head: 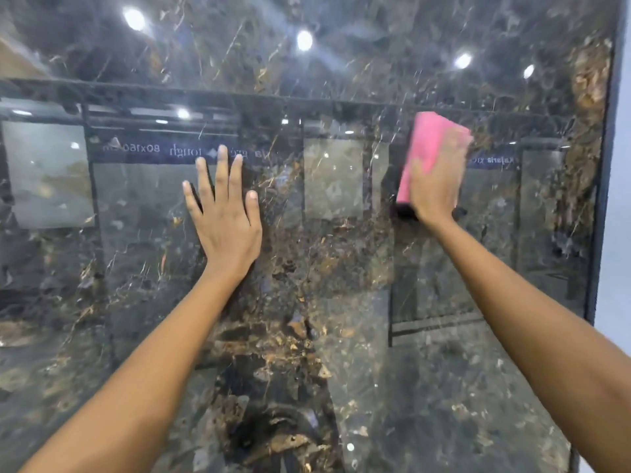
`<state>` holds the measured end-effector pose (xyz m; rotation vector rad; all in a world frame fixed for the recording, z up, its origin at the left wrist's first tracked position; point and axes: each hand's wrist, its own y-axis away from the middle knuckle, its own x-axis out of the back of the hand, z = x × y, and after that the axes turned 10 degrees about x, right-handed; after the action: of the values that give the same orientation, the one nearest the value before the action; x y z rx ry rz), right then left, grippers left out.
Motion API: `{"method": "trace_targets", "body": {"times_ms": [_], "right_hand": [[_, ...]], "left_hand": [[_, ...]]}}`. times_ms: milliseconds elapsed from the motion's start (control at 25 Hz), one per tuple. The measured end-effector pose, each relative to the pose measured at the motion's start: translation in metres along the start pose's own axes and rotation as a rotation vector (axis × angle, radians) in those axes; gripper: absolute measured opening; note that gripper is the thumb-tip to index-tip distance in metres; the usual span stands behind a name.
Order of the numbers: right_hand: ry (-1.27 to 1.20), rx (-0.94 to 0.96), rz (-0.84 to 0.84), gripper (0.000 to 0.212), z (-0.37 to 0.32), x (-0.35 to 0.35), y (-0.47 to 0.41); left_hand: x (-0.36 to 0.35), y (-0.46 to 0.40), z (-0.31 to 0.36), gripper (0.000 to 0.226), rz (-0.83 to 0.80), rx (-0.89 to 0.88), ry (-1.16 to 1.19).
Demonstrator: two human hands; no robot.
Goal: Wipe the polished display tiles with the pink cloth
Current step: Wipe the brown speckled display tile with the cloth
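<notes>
1. Cloth work: my right hand (435, 186) presses the pink cloth (426, 148) flat on the shiny tile (324, 268), right of the middle.
2. My left hand (225, 216) rests spread and flat, holding nothing.
3. I should push evenly and cover every bit.

Tile showroom, by my read.
I'm facing a tall polished dark marble-look display tile (341, 302); its gloss mirrors ceiling spotlights (304, 40), other mounted sample panels (47, 172), and a blue size banner (153, 150) with reversed lettering.
</notes>
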<state>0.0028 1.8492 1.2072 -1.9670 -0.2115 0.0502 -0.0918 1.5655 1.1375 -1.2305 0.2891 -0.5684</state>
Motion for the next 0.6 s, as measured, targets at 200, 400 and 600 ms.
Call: {"method": "trace_targets", "body": {"times_ms": [200,400,600], "right_hand": [[-0.134,0.433,-0.075,0.062,-0.094,-0.044,0.025],[0.076,0.702,-0.189,0.068,-0.061,-0.019,-0.019],[0.049,-0.159,0.161,0.069,-0.017,-0.019,-0.016]], "left_hand": [[-0.012,-0.001,0.0,0.057,0.0,0.009,-0.104],[-0.009,-0.002,-0.001,0.057,0.001,-0.01,-0.092],[-0.005,0.0,0.037,0.051,0.047,0.177,0.057]]}}
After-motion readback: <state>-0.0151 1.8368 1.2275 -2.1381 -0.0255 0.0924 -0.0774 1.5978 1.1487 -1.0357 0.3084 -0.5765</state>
